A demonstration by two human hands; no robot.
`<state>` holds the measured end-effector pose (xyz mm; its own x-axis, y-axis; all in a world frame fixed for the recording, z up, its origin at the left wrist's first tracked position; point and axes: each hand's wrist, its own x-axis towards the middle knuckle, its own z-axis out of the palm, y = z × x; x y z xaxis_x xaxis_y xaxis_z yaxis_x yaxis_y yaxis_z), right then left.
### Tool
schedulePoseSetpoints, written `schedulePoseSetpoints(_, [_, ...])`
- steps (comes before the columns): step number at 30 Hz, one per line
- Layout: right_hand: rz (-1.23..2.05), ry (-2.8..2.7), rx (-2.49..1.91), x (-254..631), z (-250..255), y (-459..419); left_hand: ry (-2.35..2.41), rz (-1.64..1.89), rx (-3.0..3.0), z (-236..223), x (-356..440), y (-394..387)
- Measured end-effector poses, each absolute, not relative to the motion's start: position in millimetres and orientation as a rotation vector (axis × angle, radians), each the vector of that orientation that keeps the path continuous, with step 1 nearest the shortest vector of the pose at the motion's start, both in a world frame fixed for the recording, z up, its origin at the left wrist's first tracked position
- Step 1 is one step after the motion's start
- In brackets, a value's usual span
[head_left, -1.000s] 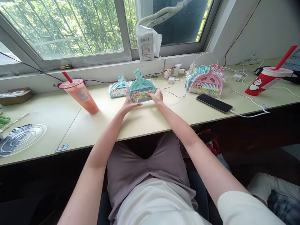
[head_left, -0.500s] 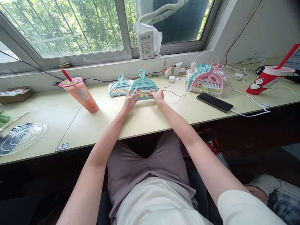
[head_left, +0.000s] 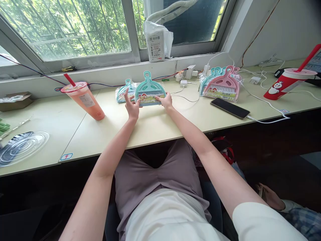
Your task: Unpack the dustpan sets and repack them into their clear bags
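A teal dustpan-and-brush set (head_left: 149, 90) in clear wrapping lies at the back of the desk, partly over a second teal set (head_left: 123, 93) to its left. My right hand (head_left: 165, 101) grips the front right corner of the top set. At its front left corner my left hand (head_left: 131, 106) has its fingers spread and raised, the fingertips just touching the wrapping.
A stack of pink and teal sets (head_left: 220, 86) sits to the right, with a black phone (head_left: 229, 108) on a white cable in front. An orange drink cup (head_left: 84, 99) stands left, a red cup (head_left: 288, 82) far right. Chargers and wires line the sill. Another person's hand (head_left: 269, 197) shows bottom right.
The teal set has slid a little to the left, onto the second set. My left hand has loosened and opened its fingers. My right hand keeps its hold.
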<state>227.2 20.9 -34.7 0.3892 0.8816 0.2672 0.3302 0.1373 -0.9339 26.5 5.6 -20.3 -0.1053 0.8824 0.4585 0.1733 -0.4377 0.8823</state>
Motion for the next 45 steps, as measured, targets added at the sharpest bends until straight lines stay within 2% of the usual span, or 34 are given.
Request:
schedulePoseSetpoints(3, [0.606, -1.102, -1.479, 223.9, -31.0, 16.4, 1.216, 1.568, 1.494, -21.4, 28.9, 10.1])
schedulePoseSetpoints(8, [0.572, -1.059, -1.524, 216.0, -23.8, 6.6, 1.289, 1.335, 1.464, -20.9, 32.0, 13.6])
schedulePoseSetpoints(15, [0.496, -1.170, -1.498, 195.5, -17.8, -1.5, 1.465, 1.470, 1.396, -15.5, 28.9, 4.0])
schedulePoseSetpoints(20, [0.446, -1.231, -1.535, 190.4, -15.5, -5.9, 1.421, 1.525, 1.310, -18.5, 27.3, 10.0])
schedulePoseSetpoints(32, [0.246, -1.364, -1.745, 180.8, -15.3, -13.0, 1.742, 1.505, 1.593, -9.0, 33.5, -8.0])
schedulePoseSetpoints(45, [0.440, -1.369, -1.538, 213.4, -7.8, -0.9, 1.814, 1.436, 1.503, -5.6, 27.0, -2.7])
